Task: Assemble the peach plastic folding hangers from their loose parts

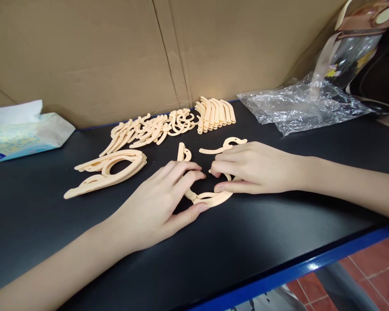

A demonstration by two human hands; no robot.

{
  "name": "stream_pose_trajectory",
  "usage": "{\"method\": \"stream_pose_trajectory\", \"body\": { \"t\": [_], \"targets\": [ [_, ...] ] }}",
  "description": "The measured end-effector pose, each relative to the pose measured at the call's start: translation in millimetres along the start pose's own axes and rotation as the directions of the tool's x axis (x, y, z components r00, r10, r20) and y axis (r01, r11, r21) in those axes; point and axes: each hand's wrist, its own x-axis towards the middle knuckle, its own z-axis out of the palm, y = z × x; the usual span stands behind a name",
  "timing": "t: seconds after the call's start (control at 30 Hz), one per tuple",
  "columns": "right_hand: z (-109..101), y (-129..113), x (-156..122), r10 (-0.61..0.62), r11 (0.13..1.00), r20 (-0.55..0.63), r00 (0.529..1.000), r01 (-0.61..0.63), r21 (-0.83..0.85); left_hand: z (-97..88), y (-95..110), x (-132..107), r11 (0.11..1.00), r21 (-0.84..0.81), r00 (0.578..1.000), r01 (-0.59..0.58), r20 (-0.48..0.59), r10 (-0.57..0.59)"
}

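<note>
Basically, left hand (164, 201) bends loosely over the tabletop (259, 242), thumb at the curved piece (218, 199); right hand (257, 168) curls inward, thumb at that piece too. Fingers partly hide things, so can't tell if either set grips. Piece lies between hands; folded hangers (126, 177) sit left.

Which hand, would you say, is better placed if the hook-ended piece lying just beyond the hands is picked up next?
Probably the right hand: the hook-ended piece lies right by its knuckles, while the left hand is farther off, its thumb at the lower curved piece.
</note>
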Motion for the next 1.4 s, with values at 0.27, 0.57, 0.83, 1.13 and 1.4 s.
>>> {"method": "stream_pose_trajectory", "body": {
  "t": [0.27, 0.57, 0.83, 1.13, 1.4],
  "targets": [
    [0.1, -0.8, 0.3, 0.019, 1.0, 0.006, 1.0, -0.019, 0.015, -1.0, 0.7, 0.7, 1.0, 0.003, 1.0, -0.01, 0.0, 0.01],
    [-1.1, -1.7, -0.6, 0.012, 1.0, 0.01, 1.0, -0.012, 0.028, 0.0, -0.3, -0.1, 1.0, 0.004, 1.0, -0.017, -0.015, 0.017],
    [-0.6, -0.9, -0.1, 0.012, 1.0, 0.006, 1.0, -0.012, 0.023, -0.1, 0.2, -1.0, 1.0, -0.001, 1.0, -0.028, -0.011, 0.028],
    [-1.0, -1.7, -0.1, 0.008, 1.0, 0.01, 1.0, -0.008, 0.017, 0.7, -0.7, 0.0, 1.0, -0.007, 1.0, -0.023, -0.006, 0.023],
    [-0.6, -0.3, -1.0, 0.013, 1.0, 0.027, 1.0, -0.013, 0.011, 2.3, -1.7, -0.4, 1.0, -0.013, 1.0, -0.008, -0.005, 0.008]
  ]
}}
